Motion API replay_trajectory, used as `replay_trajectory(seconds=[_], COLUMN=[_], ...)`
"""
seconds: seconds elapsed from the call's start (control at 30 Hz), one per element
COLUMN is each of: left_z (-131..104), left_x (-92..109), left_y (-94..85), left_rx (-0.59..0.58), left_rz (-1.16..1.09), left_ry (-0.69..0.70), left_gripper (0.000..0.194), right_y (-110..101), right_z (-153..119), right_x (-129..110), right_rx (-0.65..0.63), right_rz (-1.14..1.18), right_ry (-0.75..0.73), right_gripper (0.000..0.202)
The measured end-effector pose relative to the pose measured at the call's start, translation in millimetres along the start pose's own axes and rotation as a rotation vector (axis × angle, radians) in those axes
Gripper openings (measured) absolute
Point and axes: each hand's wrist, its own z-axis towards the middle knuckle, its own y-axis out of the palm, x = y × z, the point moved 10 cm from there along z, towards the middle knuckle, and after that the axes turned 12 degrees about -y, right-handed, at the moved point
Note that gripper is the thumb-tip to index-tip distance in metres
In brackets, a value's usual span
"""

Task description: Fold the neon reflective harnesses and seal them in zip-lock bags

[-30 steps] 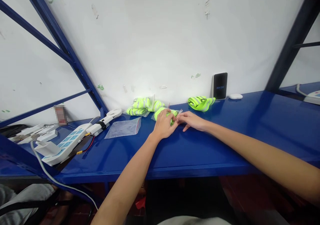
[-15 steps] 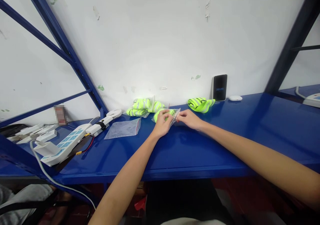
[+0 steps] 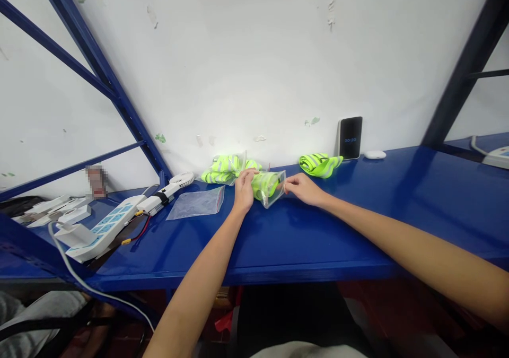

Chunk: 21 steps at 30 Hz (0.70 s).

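A rolled neon-yellow reflective vest (image 3: 265, 184) lies inside a clear plastic bag (image 3: 272, 201), just above the blue table. My left hand (image 3: 244, 189) is closed around the bag's left end, gripping vest and plastic together. At the bag's right edge, the fingertips of my right hand (image 3: 304, 188) are pinched on the plastic. Right behind the left hand sit bagged yellow vests (image 3: 223, 168) against the wall. A loose rolled vest (image 3: 319, 165), without a visible bag, rests farther back, beyond the right hand. To the left lies a flat clear zip bag (image 3: 195, 203).
A dark-screened phone (image 3: 350, 138) leans on the wall beside a white earbud case (image 3: 374, 155). On the left are a white handheld fan (image 3: 182, 181), a power strip (image 3: 104, 230) with cables, and blue frame posts (image 3: 119, 98). A seated person's leg (image 3: 43, 315) shows at lower left.
My left hand has shifted left from the bag's opening edge to its far end, uncovering the vest inside. The bag has turned more sideways. My right hand has barely moved.
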Motion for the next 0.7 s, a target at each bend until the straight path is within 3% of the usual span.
replay_trajectory(seconds=[0.07,0.17,0.27,0.4,0.5,0.7], left_z=[-1.5,1.0,3.9,6.5,6.8,6.3], left_x=[-2.5,-22.2,-39.8,-45.8,-44.0,-42.6], left_y=[-6.2,-13.1,-18.3,-15.9,-9.0,-6.3], left_rx=[0.06,0.091,0.084,0.025,-0.045,-0.063], left_rz=[0.19,0.354,0.367,0.367,0.352,0.211], left_ry=[0.015,-0.124,-0.276,-0.347,-0.326,-0.258], left_gripper=[0.029,0.03,0.033,0.035,0.033,0.018], right_y=[-3.8,-9.8,-8.9,-24.5,-26.7,-16.8], right_z=[-1.7,-3.6,-4.0,-5.1,-5.2,-8.1], right_x=[5.6,13.8,18.9,19.0,23.4,34.9], right_rx=[0.04,0.124,0.157,0.233,0.14,0.004], right_rz=[-0.039,-0.016,0.159,0.126,0.029,0.065], right_ry=[0.024,0.052,0.09,0.138,0.189,0.268], right_gripper=[0.018,0.014,0.028,0.019,0.009,0.04])
